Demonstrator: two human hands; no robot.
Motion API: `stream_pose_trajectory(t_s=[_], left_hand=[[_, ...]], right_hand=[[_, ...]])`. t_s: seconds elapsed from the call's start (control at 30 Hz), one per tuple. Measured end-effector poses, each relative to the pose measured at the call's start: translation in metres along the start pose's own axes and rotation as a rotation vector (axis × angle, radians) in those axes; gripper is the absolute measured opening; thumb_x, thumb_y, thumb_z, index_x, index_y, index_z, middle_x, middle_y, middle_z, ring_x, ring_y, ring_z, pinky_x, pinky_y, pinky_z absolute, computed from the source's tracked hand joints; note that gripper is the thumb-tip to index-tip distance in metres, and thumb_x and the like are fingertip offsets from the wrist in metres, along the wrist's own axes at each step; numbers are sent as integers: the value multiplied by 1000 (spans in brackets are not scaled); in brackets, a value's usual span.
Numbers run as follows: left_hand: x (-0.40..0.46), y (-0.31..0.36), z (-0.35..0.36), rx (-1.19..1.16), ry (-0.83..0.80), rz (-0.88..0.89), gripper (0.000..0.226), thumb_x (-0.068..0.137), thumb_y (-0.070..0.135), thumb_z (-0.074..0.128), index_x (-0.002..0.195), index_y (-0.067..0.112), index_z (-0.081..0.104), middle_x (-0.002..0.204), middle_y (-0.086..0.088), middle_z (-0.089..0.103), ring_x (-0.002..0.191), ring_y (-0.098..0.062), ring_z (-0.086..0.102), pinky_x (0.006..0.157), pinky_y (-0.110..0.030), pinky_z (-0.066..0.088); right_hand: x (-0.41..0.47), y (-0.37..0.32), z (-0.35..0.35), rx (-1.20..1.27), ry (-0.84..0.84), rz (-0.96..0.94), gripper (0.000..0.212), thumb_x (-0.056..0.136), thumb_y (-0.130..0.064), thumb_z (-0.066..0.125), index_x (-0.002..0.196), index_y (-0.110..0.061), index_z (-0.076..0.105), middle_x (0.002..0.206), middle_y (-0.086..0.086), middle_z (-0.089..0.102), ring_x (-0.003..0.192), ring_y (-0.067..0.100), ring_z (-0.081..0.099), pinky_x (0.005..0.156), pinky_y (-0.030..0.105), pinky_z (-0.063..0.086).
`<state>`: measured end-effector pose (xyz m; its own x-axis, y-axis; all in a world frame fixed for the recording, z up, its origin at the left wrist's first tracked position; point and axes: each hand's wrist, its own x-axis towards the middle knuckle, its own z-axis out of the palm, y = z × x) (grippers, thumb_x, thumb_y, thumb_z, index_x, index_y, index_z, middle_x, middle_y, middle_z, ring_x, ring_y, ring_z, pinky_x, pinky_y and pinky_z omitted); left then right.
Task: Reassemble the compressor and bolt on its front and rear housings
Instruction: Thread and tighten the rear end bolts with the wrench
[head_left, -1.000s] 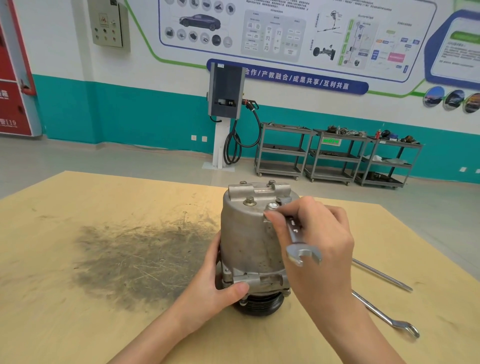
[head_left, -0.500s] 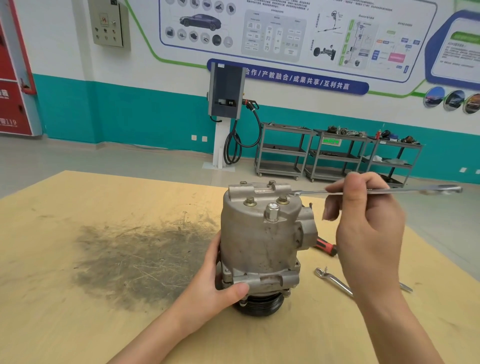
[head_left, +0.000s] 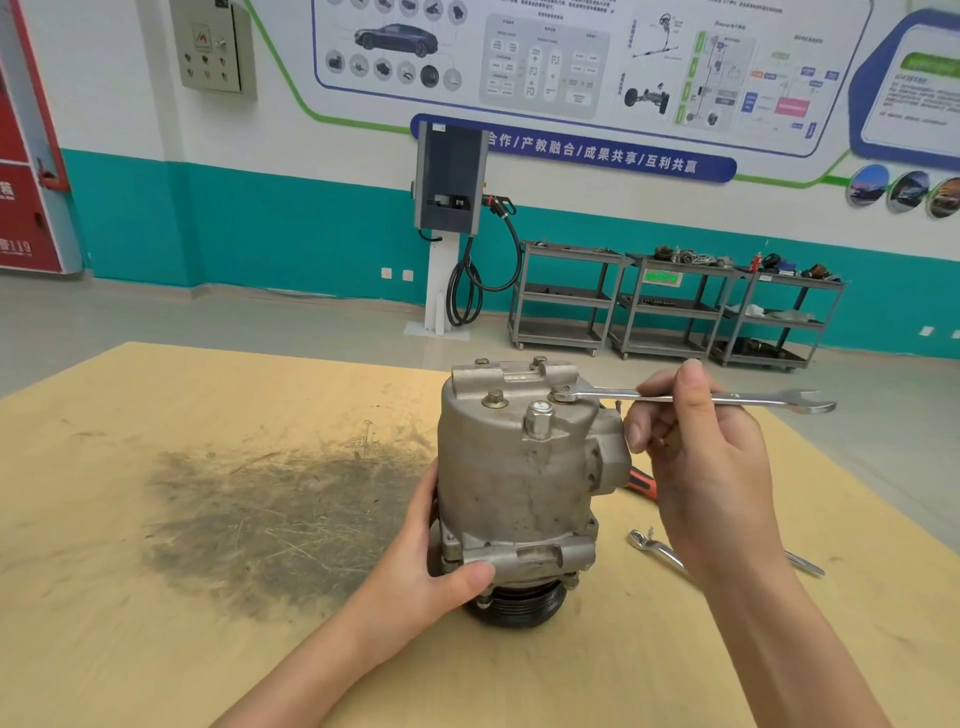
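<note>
The compressor stands upright on the bench. The left hand wraps its base. To the compressor's right, the raised right hand pinches a spanner, its ring end on a top bolt.

A white and teal wall with big posters stands behind three grey shelf carts on a grey floor.
</note>
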<state>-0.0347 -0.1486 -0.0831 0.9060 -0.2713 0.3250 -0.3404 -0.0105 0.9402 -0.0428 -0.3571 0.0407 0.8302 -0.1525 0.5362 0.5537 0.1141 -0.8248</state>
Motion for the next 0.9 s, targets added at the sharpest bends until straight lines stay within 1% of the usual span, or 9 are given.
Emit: stream_pose_trajectory(t_s=[0.2,0.27,0.37,0.47,0.53,0.6,0.67,0.73,0.9], left_hand=[[-1,2,0,-9,-1,-4,125,58,78,76,153,35,7,143,38,38,137,7,37,105,-12,37],[-1,2,1,-9,2,-2,124,57,78,76,153,35,8,142,39,39,136,8,37,103,-10,37],[0,3,1,-1,8,-1,127,58,77,76,154,30,8,144,34,40,137,5,38,105,-13,37],[0,2,1,5,9,-3,127,60,77,75,155,28,7,144,33,40,137,5,38,104,-12,37],[0,1,1,6,9,-2,126,60,77,75,155,29,7,144,34,40,137,5,38,104,-11,36],[0,1,0,11,13,-2,126,60,78,75,155,30,7,144,34,39,138,5,37,106,-13,36],[0,1,0,13,12,-2,126,60,78,75,155,29,7,145,33,39,139,3,37,107,-14,36],[1,1,0,12,10,-1,126,60,77,75,155,29,7,145,33,39,138,4,37,106,-14,36],[1,2,1,10,11,4,127,59,78,74,154,28,7,144,35,39,138,6,37,105,-11,36]], right_hand=[[1,3,-1,51,-13,41,34,90,-46,43,78,-21,63,59,1,54,57,12,48,53,21,38],[3,3,-2,99,-21,71,33,92,-43,43,79,-20,62,59,0,54,56,12,46,55,24,35],[8,5,-6,170,-51,147,33,97,-39,41,84,-16,61,59,0,53,55,13,44,59,32,29],[10,6,-8,161,-64,169,34,97,-41,41,83,-17,62,59,0,53,54,12,44,59,33,27],[8,6,-6,92,-34,116,34,93,-45,43,82,-19,62,59,1,54,55,13,45,59,33,30],[2,7,-2,-10,7,6,32,94,-47,45,80,-23,62,58,0,55,56,12,48,57,29,38],[-4,7,3,-98,37,-134,30,99,-40,45,79,-24,61,57,0,55,56,12,50,55,22,42],[-8,8,6,-147,56,-222,27,100,-32,43,82,-21,59,58,0,56,57,10,53,56,18,44],[-12,10,7,-161,56,-261,29,96,-36,42,87,-14,58,63,0,57,60,4,55,60,12,45]])
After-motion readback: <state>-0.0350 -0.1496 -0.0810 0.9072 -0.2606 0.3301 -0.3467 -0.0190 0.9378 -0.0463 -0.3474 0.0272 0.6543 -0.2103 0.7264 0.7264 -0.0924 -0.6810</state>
